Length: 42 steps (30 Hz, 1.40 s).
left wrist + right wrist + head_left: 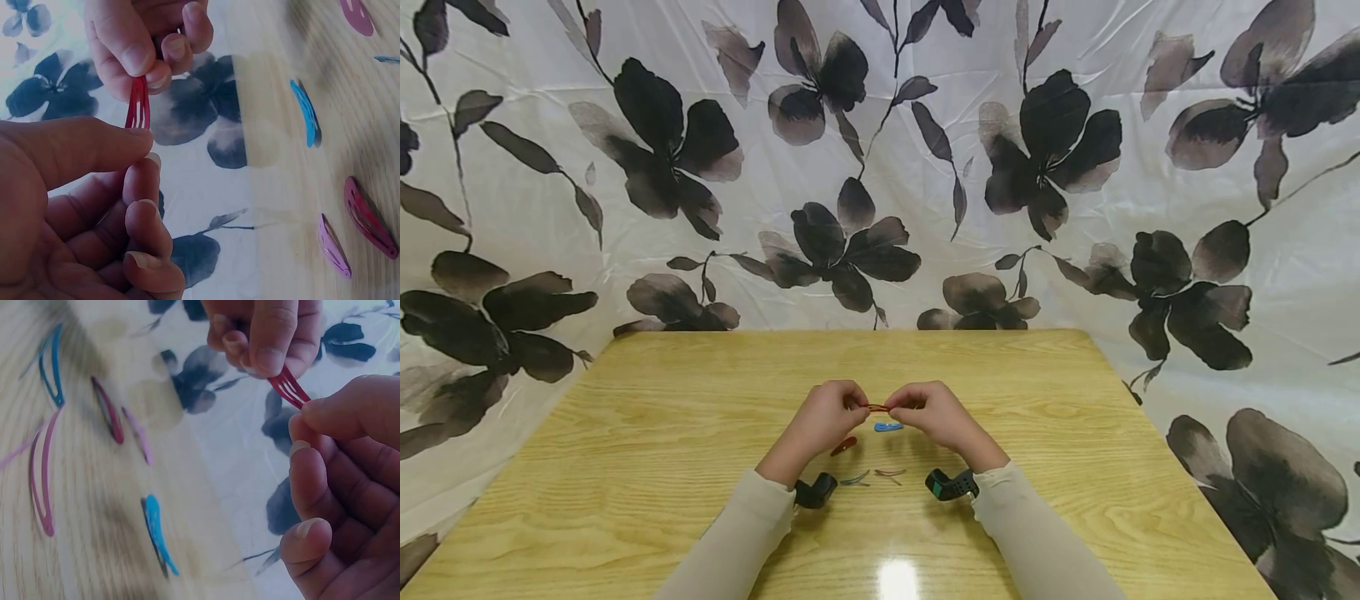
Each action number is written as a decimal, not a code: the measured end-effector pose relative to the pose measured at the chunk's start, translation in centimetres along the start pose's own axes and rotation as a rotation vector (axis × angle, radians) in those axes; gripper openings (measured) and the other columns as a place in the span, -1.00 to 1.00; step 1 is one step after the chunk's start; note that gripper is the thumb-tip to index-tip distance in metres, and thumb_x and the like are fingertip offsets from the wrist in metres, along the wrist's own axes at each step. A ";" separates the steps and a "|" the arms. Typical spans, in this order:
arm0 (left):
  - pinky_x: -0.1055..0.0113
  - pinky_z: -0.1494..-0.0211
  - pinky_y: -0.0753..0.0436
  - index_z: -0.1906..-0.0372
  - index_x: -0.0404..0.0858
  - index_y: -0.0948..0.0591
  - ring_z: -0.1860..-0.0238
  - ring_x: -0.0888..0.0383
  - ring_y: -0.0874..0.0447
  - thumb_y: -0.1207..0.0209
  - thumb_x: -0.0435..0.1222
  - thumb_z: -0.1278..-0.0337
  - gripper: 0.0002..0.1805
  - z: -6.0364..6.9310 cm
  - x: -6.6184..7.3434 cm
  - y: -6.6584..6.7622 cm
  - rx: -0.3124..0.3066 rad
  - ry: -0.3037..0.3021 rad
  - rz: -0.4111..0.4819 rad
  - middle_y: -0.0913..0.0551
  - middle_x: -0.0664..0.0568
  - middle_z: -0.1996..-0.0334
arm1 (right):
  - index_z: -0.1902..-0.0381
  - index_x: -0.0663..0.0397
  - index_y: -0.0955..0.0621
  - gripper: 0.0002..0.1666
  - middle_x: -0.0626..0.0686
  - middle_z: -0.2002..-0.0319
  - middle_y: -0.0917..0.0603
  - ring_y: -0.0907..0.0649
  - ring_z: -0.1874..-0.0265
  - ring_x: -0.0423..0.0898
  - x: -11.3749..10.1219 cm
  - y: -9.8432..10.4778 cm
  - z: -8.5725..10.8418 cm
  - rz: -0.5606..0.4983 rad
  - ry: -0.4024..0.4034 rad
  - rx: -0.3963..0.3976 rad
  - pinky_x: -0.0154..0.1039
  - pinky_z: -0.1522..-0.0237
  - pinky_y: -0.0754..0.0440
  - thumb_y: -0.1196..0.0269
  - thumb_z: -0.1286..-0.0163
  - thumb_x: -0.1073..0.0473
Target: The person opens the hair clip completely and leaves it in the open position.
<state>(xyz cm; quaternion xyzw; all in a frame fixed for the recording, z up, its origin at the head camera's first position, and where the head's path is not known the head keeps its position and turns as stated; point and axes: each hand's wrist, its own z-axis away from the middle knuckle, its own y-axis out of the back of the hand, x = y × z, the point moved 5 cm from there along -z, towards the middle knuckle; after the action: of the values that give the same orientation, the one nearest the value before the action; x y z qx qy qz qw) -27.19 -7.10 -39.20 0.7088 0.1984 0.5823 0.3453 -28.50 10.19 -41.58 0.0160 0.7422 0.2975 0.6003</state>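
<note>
A red snap hair clip is held above the table between both hands. My left hand pinches one end with thumb and fingertips, and my right hand pinches the other. Slots along the red clip's middle show in the left wrist view, while both its tips are hidden by fingers. Below the hands lies a blue snap clip. Beside it on the tabletop are a dark red clip and a small pink clip.
Closer to the body lie a second blue clip and a larger pink clip, both sprung apart. The wooden table ends at a flowered cloth. Wrist cameras hang low over the tabletop.
</note>
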 end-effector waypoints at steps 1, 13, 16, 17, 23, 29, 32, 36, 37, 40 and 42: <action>0.33 0.42 -0.48 0.35 -0.19 -0.65 0.52 0.18 -0.48 -0.24 -0.31 -0.19 -0.96 0.0 0.0 0.0 0.000 -0.002 -0.002 -0.61 0.08 0.49 | 0.19 0.00 -0.73 -0.85 0.00 0.25 -0.71 -0.59 0.36 -0.13 0.0 0.0 0.0 -0.012 -0.006 0.000 -0.20 0.30 -0.58 -0.28 -0.34 0.14; 0.30 0.25 -0.56 0.30 -0.12 -0.71 0.38 0.22 -0.56 -0.22 -0.25 -0.25 -0.92 0.2 0.1 0.5 -0.022 -0.021 0.058 -0.70 0.10 0.35 | 0.16 -0.01 -0.72 -0.84 0.02 0.21 -0.70 -0.54 0.40 -0.09 -0.4 0.3 0.1 -0.069 -0.004 0.011 -0.15 0.34 -0.52 -0.27 -0.35 0.15; 0.29 0.24 -0.55 0.30 -0.10 -0.72 0.36 0.21 -0.56 -0.22 -0.25 -0.25 -0.91 0.2 0.1 0.6 -0.030 -0.023 0.083 -0.70 0.13 0.34 | 0.15 -0.02 -0.72 -0.83 0.02 0.21 -0.70 -0.53 0.41 0.06 -0.5 0.5 0.1 -0.061 0.005 0.012 -0.13 0.38 -0.50 -0.26 -0.36 0.14; 0.28 0.25 -0.55 0.29 -0.10 -0.73 0.36 0.20 -0.55 -0.22 -0.25 -0.25 -0.91 0.2 0.1 0.6 -0.034 -0.021 0.092 -0.70 0.12 0.33 | 0.15 -0.02 -0.72 -0.83 0.02 0.21 -0.70 -0.53 0.39 0.12 -0.5 0.5 0.2 -0.063 0.005 0.010 -0.10 0.37 -0.51 -0.26 -0.36 0.13; 0.28 0.26 -0.52 0.24 -0.10 -0.72 0.36 0.16 -0.52 -0.19 -0.25 -0.28 -0.89 0.3 0.2 0.6 -0.080 -0.026 0.139 -0.72 0.01 0.24 | 0.11 0.06 -0.71 -0.80 0.09 0.19 -0.70 -0.55 0.36 0.17 -0.8 0.6 0.3 -0.090 0.012 -0.008 -0.15 0.37 -0.52 -0.24 -0.38 0.16; 0.27 0.18 -0.58 0.15 -0.12 -0.71 0.29 0.17 -0.58 -0.15 -0.25 -0.32 -0.84 0.3 0.1 0.5 -0.125 -0.058 0.162 -0.71 0.06 0.20 | 0.10 0.11 -0.70 -0.78 0.16 0.18 -0.70 -0.54 0.39 0.05 -1.1 0.7 0.4 -0.102 0.038 -0.040 -0.20 0.37 -0.51 -0.24 -0.38 0.16; 0.25 0.13 -0.60 0.12 -0.11 -0.71 0.25 0.16 -0.61 -0.15 -0.24 -0.33 -0.83 0.3 0.0 0.5 -0.144 -0.079 0.173 -0.71 0.07 0.18 | 0.10 0.13 -0.69 -0.77 0.20 0.18 -0.69 -0.54 0.41 -0.02 -0.9 0.7 0.3 -0.114 0.052 -0.053 -0.20 0.38 -0.52 -0.24 -0.38 0.15; 0.26 0.13 -0.59 0.09 -0.11 -0.70 0.24 0.16 -0.60 -0.13 -0.23 -0.34 -0.81 0.4 0.0 0.5 -0.172 -0.103 0.199 -0.71 0.06 0.15 | 0.09 0.14 -0.69 -0.77 0.24 0.18 -0.68 -0.53 0.45 -0.14 -1.1 0.7 0.3 -0.143 0.064 -0.069 -0.23 0.39 -0.51 -0.22 -0.40 0.15; 0.26 0.13 -0.59 0.07 -0.12 -0.70 0.24 0.16 -0.59 -0.13 -0.22 -0.35 -0.80 0.4 0.0 0.5 -0.179 -0.107 0.209 -0.71 0.05 0.14 | 0.09 0.15 -0.69 -0.77 0.27 0.17 -0.68 -0.53 0.45 -0.14 -1.1 0.7 0.4 -0.150 0.068 -0.074 -0.25 0.40 -0.51 -0.21 -0.40 0.16; 0.21 0.11 -0.59 0.05 -0.11 -0.70 0.24 0.16 -0.58 -0.11 -0.22 -0.36 -0.79 0.5 0.0 0.6 -0.196 -0.116 0.236 -0.70 0.06 0.13 | 0.08 0.17 -0.68 -0.76 0.37 0.14 -0.65 -0.52 0.46 -0.07 -1.4 0.7 0.5 -0.174 0.090 -0.089 -0.30 0.42 -0.49 -0.19 -0.42 0.17; 0.12 0.09 -0.60 0.05 -0.11 -0.70 0.23 0.15 -0.58 -0.10 -0.21 -0.37 -0.79 0.6 0.0 0.6 -0.204 -0.123 0.254 -0.70 0.06 0.12 | 0.08 0.19 -0.68 -0.76 0.40 0.14 -0.64 -0.51 0.47 -0.03 -1.5 0.7 0.5 -0.185 0.103 -0.098 -0.32 0.43 -0.48 -0.18 -0.42 0.18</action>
<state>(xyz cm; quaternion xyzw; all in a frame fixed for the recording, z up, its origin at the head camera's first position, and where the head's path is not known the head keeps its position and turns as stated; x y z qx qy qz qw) -26.72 -7.65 -38.79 0.7237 0.0254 0.5940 0.3504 -27.85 10.40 -39.99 -0.0974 0.7550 0.2774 0.5862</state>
